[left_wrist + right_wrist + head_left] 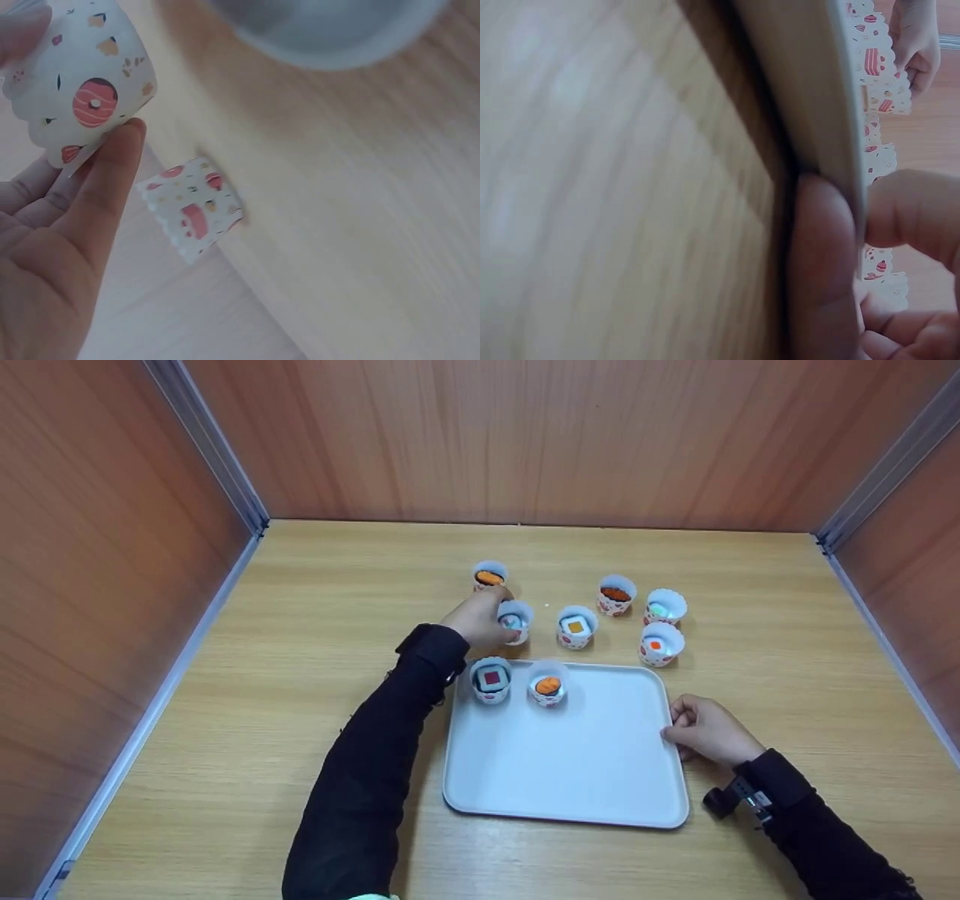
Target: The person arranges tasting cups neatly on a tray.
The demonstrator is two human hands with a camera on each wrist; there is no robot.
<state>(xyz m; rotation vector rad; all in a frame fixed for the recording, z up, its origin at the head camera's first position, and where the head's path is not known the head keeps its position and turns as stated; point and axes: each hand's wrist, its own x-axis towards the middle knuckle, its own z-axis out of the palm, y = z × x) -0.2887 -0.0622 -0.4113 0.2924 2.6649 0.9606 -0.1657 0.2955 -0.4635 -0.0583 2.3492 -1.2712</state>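
Note:
My left hand (pixel 478 620) pinches a paper baking cup (pixel 516 619) just behind the tray's far left corner; something small and pale sits inside it. In the left wrist view, thumb and fingers lie on opposite sides of this donut-printed cup (pixel 97 82). My right hand (pixel 712 731) grips the right edge of the white tray (pixel 570 765), with thumb above and a finger below in the right wrist view. On the tray's far left part stand a cup with a dark red square piece (pixel 491 680) and a cup with an orange-topped piece (pixel 547 685).
Behind the tray stand other printed cups: one with an orange piece (pixel 490 577), one with a yellow-centred square (pixel 576 627), one with a reddish piece (pixel 616 595), one with a greenish piece (pixel 664 607) and one with an orange-centred piece (pixel 661 644). Wooden panels (pixel 525 442) enclose the table.

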